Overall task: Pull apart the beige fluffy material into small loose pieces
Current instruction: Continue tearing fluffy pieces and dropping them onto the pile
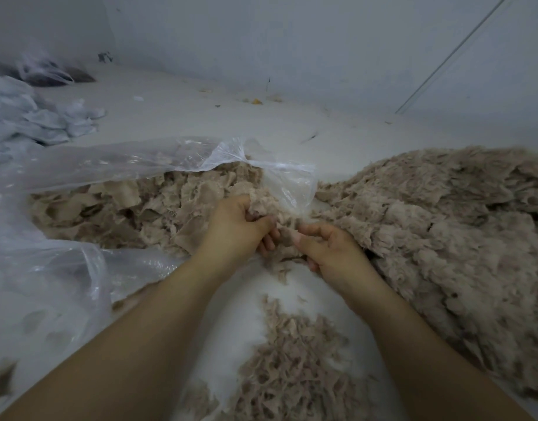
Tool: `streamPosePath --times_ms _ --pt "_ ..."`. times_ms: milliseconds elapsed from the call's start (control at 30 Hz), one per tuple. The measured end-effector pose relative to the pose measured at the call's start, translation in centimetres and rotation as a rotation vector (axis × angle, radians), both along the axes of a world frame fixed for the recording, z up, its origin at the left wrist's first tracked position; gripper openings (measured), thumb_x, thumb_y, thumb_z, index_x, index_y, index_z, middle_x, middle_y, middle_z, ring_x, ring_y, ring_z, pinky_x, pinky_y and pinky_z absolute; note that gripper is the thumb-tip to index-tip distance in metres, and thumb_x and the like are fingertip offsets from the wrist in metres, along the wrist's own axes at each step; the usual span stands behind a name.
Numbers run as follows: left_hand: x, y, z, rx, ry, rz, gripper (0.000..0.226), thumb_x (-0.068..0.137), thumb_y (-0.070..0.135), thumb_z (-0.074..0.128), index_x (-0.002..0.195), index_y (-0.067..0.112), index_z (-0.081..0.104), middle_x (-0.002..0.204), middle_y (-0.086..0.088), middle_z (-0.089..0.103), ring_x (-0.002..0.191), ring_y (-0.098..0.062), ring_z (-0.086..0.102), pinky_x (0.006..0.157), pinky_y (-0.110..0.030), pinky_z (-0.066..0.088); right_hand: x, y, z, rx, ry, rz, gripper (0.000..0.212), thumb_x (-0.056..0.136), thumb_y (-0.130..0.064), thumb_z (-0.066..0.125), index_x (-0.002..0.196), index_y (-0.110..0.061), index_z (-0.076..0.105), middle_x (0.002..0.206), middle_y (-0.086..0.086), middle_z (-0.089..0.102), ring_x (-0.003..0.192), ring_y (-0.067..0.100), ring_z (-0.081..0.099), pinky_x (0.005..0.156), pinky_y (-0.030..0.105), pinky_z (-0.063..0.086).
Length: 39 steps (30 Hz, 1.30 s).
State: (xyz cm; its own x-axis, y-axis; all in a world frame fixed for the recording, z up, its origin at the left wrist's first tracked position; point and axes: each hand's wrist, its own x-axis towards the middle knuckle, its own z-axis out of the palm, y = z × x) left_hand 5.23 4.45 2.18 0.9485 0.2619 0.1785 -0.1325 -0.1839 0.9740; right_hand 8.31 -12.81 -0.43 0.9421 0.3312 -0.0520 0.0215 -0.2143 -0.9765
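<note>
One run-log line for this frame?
left hand: grips beige clump | right hand: pinches clump | loose pile: right

Beige fluffy material looks matt, woolly and rough; the clear bag is thin glossy plastic; the pale floor seems smooth, perhaps dusty

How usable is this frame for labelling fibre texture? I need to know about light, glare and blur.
Head view: dim, flat, bluish light with no hard shadows; white glare streaks on the plastic bag; wide-angle bending toward the edges; the left hand, right hand and clump fairly sharp, the far-left background soft.
</note>
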Motion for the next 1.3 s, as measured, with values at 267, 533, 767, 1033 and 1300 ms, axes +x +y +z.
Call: streamPosePath --times_ms 267,533,767,1033,1300 --pt "-0.7 -0.8 0.0 -0.105 0.045 -0.088 0.014 0.089 -0.009 0.060 0.076 -0.003 0.062 0.064 -0.021 0.067 0.048 -0.028 0.063 0.045 -0.029 0.051 -0.4 0.1 0.3 -0.020 -0.111 -0.003 0.040 0.098 -0.028 0.057 0.058 -0.021 0.054 0.045 -0.011 0.046 0.040 0.003 0.037 0.042 0.014 0.034" --pt "0.2 -0.8 -0.1 -0.247 0.098 0.140 0.018 0.092 -0.011 0.052 0.077 -0.001 0.051 0.057 -0.018 0.064 0.050 -0.030 0.067 0.044 -0.032 0.056 -0.8 0.0 0.9 -0.045 -0.110 0.024 0.040 0.099 -0.018 0.056 0.060 -0.011 0.052 0.041 -0.011 0.041 0.036 0.003 0.031 0.039 0.014 0.032" --pt "1.5 0.3 0.5 -0.425 0.008 0.261 0.011 0.095 -0.006 0.051 0.106 -0.008 0.050 0.086 -0.026 0.068 0.068 -0.028 0.073 0.056 -0.032 0.059 -1.0 -0.5 0.9 0.002 -0.060 0.221 0.012 0.086 -0.017 0.074 0.074 -0.014 0.077 0.058 -0.003 0.067 0.047 0.003 0.051 0.048 0.016 0.042" --pt "2.6 -0.4 -0.4 0.967 -0.089 -0.162 0.019 0.079 0.009 0.064 0.098 0.008 0.067 0.094 -0.006 0.063 0.088 -0.023 0.059 0.074 -0.034 0.050 -0.9 -0.9 1.2 0.030 -0.054 0.233 0.018 0.090 -0.022 0.068 0.079 -0.014 0.080 0.051 0.009 0.055 0.044 0.005 0.042 0.046 0.014 0.036" --pt "4.6 1.0 3.0 1.586 0.013 -0.147 0.017 0.081 0.004 0.059 0.067 0.013 0.054 0.089 -0.010 0.056 0.085 -0.026 0.052 0.069 -0.038 0.049 -0.4 -0.9 0.4 -0.035 -0.023 0.183 0.037 0.083 0.004 0.065 0.112 -0.018 0.061 0.047 -0.009 0.045 0.043 0.007 0.040 0.048 0.023 0.036"
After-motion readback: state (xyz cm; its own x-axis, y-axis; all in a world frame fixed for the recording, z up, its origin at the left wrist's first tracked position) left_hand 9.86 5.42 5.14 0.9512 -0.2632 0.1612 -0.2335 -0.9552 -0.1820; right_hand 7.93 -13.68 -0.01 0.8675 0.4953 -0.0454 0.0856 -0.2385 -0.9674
